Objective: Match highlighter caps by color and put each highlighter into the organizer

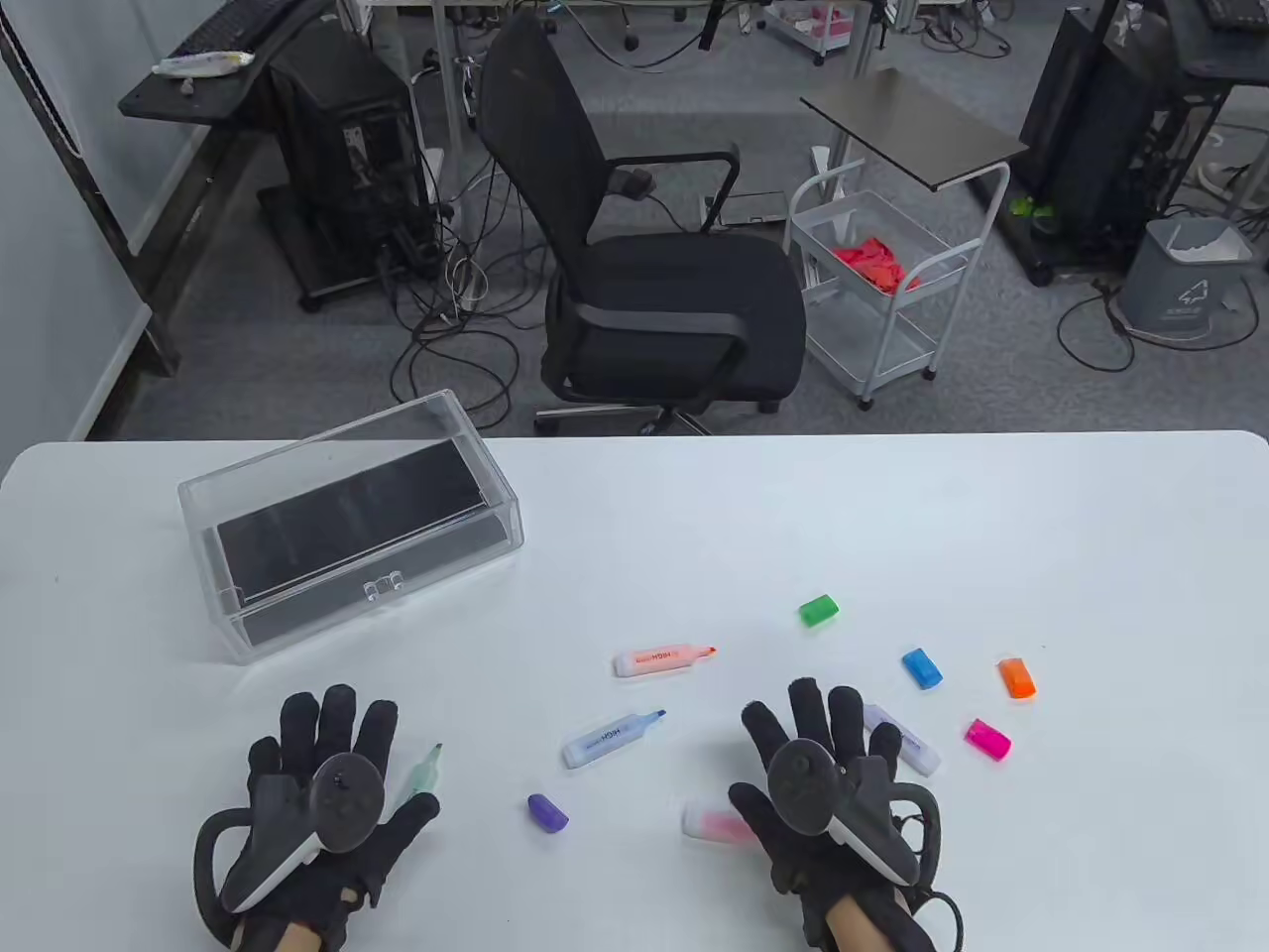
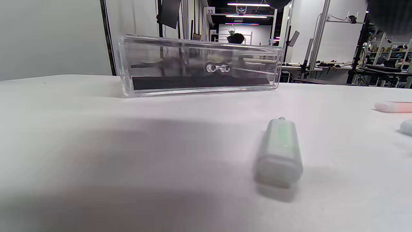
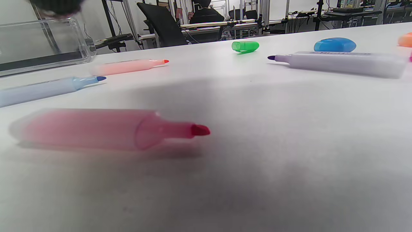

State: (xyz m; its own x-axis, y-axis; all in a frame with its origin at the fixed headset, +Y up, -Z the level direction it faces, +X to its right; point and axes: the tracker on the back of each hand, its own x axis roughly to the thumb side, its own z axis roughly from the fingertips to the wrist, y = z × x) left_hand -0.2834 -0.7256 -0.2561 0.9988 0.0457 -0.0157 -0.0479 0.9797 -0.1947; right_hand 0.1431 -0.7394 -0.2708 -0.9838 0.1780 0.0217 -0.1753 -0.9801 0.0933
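Both gloved hands lie flat on the white table with straight fingers, holding nothing. My left hand (image 1: 327,744) sits beside an uncapped green highlighter (image 1: 420,776) (image 2: 279,151). My right hand (image 1: 818,739) partly covers a pink highlighter (image 1: 716,824) (image 3: 109,129) and a purple highlighter (image 1: 907,742) (image 3: 341,62). Uncapped orange (image 1: 662,658) (image 3: 128,66) and blue (image 1: 610,739) (image 3: 48,88) highlighters lie between the hands. Loose caps are scattered: purple (image 1: 547,813), green (image 1: 819,610) (image 3: 245,46), blue (image 1: 922,668) (image 3: 334,45), orange (image 1: 1017,677), pink (image 1: 988,739). The clear organizer (image 1: 347,521) (image 2: 199,66) stands at the far left with its drawer closed.
The table's far edge (image 1: 634,436) runs behind the organizer. Beyond it stand a black office chair (image 1: 644,258) and a white wire cart (image 1: 877,288) on the floor.
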